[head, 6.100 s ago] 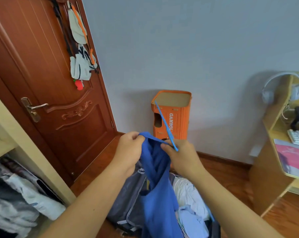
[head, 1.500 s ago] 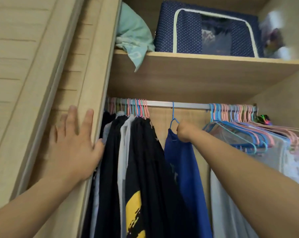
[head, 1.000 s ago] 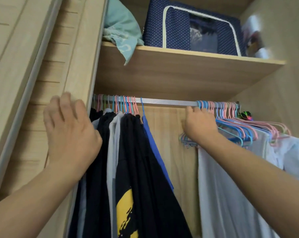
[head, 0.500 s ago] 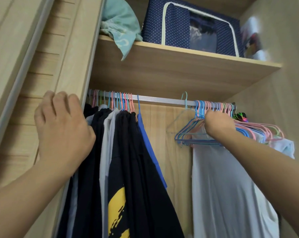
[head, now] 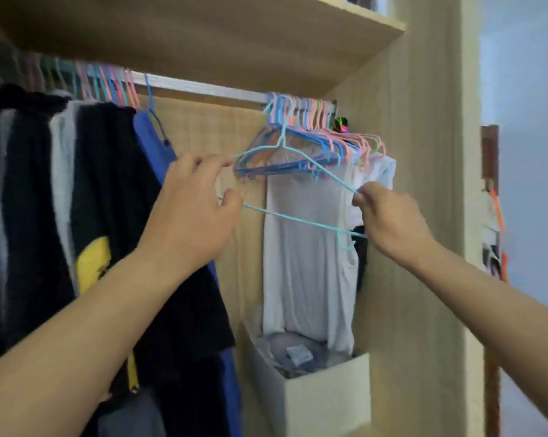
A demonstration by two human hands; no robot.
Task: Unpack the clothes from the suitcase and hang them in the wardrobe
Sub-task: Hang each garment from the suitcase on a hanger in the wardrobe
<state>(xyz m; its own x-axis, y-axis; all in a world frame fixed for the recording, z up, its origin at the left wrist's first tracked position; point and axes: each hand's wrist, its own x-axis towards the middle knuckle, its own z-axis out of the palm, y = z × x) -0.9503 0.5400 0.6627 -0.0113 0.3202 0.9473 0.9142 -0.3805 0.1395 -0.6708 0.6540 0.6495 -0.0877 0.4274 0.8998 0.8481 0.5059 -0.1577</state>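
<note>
— Up under the shelf (head: 297, 42), what are the hands doing?
— Both are on one light blue hanger (head: 297, 220). Right hand (head: 389, 219) pinches its right end; left hand (head: 190, 212) has thumb and fingers curled at its left end. Its hook looks caught among the bunch of empty hangers (head: 310, 140) on the rail (head: 203, 88).
— And the clothes?
— Blue garment (head: 154, 146) hangs left of the hands, beside dark clothes (head: 108, 184), one with a yellow print. A pale grey shirt (head: 307, 257) hangs at the right, above a white box (head: 323, 402) of folded things.
— The suitcase?
— Can't see it from here.
</note>
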